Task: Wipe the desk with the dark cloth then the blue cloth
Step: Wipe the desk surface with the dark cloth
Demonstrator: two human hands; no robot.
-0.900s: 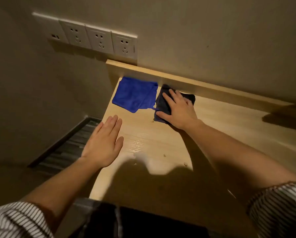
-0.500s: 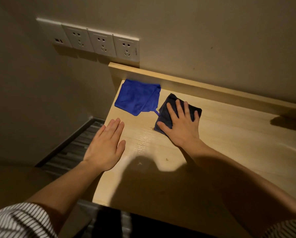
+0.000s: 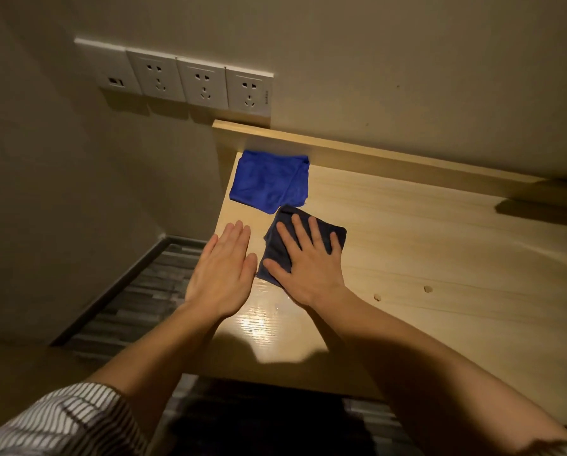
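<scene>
The dark cloth (image 3: 277,245) lies folded on the light wooden desk (image 3: 423,245), near its left end. My right hand (image 3: 308,268) presses flat on it, fingers spread, covering most of it. The blue cloth (image 3: 269,181) lies flat in the desk's far left corner, just beyond the dark cloth and almost touching it. My left hand (image 3: 223,278) rests palm down at the desk's left edge, right beside the dark cloth, holding nothing.
A raised wooden ledge (image 3: 374,153) runs along the back of the desk against the wall. A row of white wall sockets (image 3: 183,79) sits above the left corner. Two small crumbs (image 3: 402,292) lie right of my right arm. The floor drops away at left.
My right hand has slid the dark cloth toward me and to the left, away from the back ledge. My left hand stays flat at the desk's left edge.
</scene>
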